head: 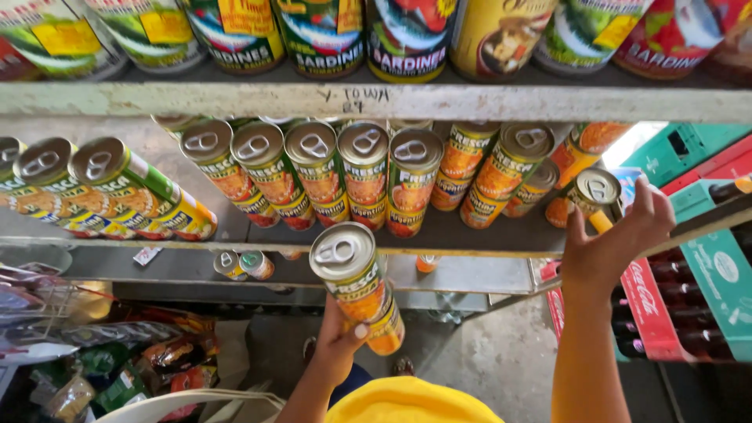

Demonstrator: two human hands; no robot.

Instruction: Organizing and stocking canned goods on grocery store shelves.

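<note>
My left hand [338, 338] grips a tall stack of orange-and-green cans [356, 282] with a pull-tab lid, held below the middle shelf [235, 235]. My right hand [615, 239] is wrapped around another pull-tab can [595, 190] at the right end of that shelf. Between the two hands, rows of the same stacked cans [364, 168] stand on the shelf. Three more stacks of cans [110, 184] stand at its left end.
The top shelf [376, 100] carries larger tins [321, 31]. Red and green bottle crates [697, 266] stand at the right. Packaged snacks [157, 356] lie at lower left, two small cans [243, 265] sit on a lower shelf. A yellow cap brim [411, 403] shows at the bottom.
</note>
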